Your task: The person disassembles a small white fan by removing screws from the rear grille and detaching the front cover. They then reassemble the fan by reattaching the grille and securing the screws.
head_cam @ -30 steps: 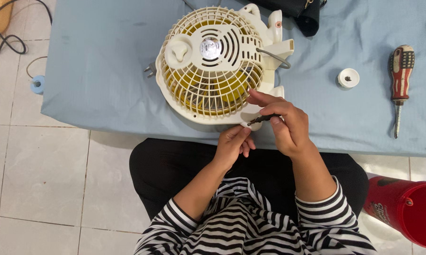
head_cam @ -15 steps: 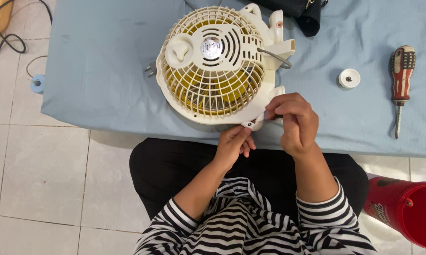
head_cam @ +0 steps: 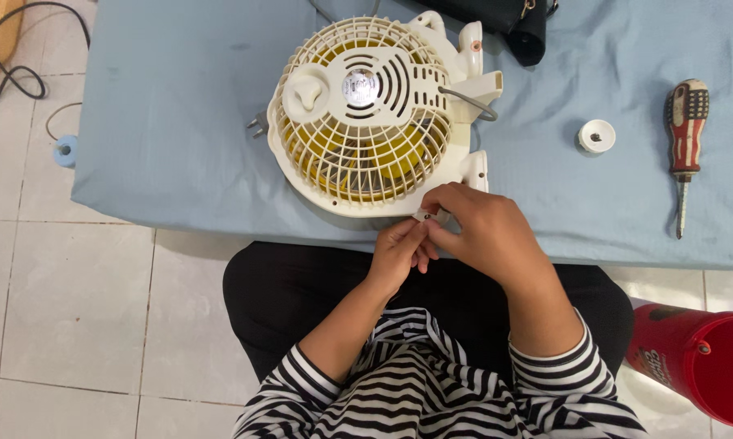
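Right hand now lies knuckles-up over the fan's lower lug, closed on a small white part; a second ago it stood raised. Left hand pinches the same part at the bench edge.

Most open room is on the left half of the blue-covered table, a wide bare stretch left of the cream fan, whose plug prongs poke out that side. Right of the fan there's a gap, then a small white cap and a red-handled screwdriver well apart from it, with bare cloth between and below them. The near edge by the fan is crowded since the left hand and right hand sit touching right there, a black bag blocks the far edge, and a red bucket stands on the floor at lower right.
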